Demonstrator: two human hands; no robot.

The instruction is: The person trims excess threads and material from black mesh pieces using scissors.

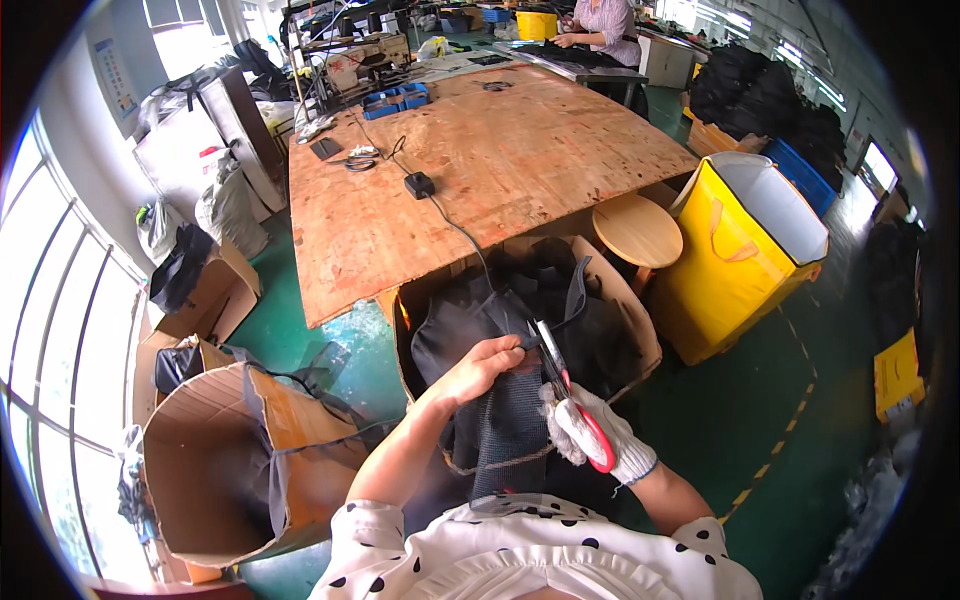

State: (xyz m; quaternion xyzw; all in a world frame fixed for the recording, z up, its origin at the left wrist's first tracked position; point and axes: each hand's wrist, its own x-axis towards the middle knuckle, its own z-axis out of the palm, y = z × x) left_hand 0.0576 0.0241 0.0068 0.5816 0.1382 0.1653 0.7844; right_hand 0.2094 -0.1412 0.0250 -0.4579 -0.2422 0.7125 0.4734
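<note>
My bare left hand (478, 370) is closed, pinching the edge of a black fabric piece (512, 425) with a mesh panel, which hangs down in front of me. A white knitted glove covers my right hand (596, 432), closed round red-handled scissors (600, 446). Their metal blades point up and away, right beside the fabric at my left fingertips. Whether the blades touch the fabric, I cannot tell. Beyond both hands, black fabric pieces (450, 325) with straps fill an open cardboard box (638, 330).
A worn wooden table (520, 150) spans the middle, carrying a black power adapter (419, 185) and a blue tray (396, 100). A round stool (638, 230) and yellow bag (725, 260) stand right. Another cardboard box (195, 450) sits left. A co-worker (605, 25) is far back.
</note>
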